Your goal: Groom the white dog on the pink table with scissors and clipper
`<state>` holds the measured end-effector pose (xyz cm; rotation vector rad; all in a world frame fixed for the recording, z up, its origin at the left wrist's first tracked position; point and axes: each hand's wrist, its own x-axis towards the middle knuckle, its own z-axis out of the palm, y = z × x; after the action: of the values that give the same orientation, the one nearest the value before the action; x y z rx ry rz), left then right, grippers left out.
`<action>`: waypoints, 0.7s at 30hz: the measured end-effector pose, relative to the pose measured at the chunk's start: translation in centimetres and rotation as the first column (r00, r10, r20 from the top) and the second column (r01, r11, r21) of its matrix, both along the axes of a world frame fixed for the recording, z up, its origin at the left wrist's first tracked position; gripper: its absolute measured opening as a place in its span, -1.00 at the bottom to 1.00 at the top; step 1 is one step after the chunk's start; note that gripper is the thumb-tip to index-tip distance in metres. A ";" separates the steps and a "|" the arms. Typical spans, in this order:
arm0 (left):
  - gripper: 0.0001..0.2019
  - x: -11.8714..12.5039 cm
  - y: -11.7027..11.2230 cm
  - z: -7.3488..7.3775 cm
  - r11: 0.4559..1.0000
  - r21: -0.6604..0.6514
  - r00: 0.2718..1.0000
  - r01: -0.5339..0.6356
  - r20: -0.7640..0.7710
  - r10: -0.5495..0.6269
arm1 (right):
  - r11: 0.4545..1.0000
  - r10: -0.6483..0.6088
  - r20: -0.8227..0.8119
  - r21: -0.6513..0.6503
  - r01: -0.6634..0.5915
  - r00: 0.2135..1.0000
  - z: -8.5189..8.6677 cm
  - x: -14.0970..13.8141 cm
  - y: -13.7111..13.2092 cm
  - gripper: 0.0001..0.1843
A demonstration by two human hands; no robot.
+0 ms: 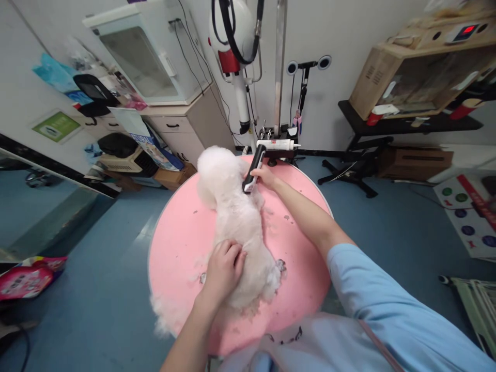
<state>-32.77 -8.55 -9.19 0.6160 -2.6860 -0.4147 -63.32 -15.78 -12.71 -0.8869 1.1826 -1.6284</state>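
A small white fluffy dog (236, 217) stands on a round pink grooming table (174, 232), its head toward the far side. My left hand (225, 266) rests on the dog's rear back, fingers curled into the fur. My right hand (265, 178) grips a black and white electric clipper (253, 168), whose head touches the dog's shoulder near the neck. Clumps of cut white fur (165, 312) lie on the table's near left edge.
A white tube (277, 144) lies at the table's far edge by a metal pole (279, 67). A dryer (232, 46) hangs behind. Cabinets (182, 124) stand at the back left, a black stand with a wooden box (411, 77) at the right. The floor is blue.
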 end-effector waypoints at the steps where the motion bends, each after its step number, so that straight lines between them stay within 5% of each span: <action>1: -0.86 0.0 0.0 -0.1 1.000 -0.003 1.000 0.002 -0.004 -0.002 | 0.999 0.041 -0.017 0.024 -0.041 0.999 -0.2 0.3 0.2 -0.81; 5: -0.90 0.2 -0.1 -0.3 1.000 -0.014 0.999 0.000 -0.046 -0.001 | 0.976 0.196 0.005 0.097 -0.195 0.981 -1.0 1.3 1.6 -0.77; 11: -0.91 0.2 0.1 -0.1 0.999 -0.045 0.999 0.012 -0.032 -0.013 | 0.985 -0.164 0.068 0.064 0.160 0.984 -0.2 1.9 1.8 -0.81; 18: -0.90 0.3 0.2 -0.3 0.999 -0.046 0.999 -0.001 -0.037 -0.001 | 0.988 -0.038 -0.052 0.150 0.045 0.998 0.4 3.7 4.5 -0.80; 21: -0.89 0.2 0.3 -0.3 0.999 -0.049 1.000 -0.003 -0.024 0.002 | 0.983 -0.146 -0.150 0.088 0.160 0.978 1.5 3.5 4.0 -0.79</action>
<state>-32.58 -8.28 -9.54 0.5958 -2.6638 -0.3519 -59.81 -11.79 -11.25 -0.8783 1.4507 -1.6326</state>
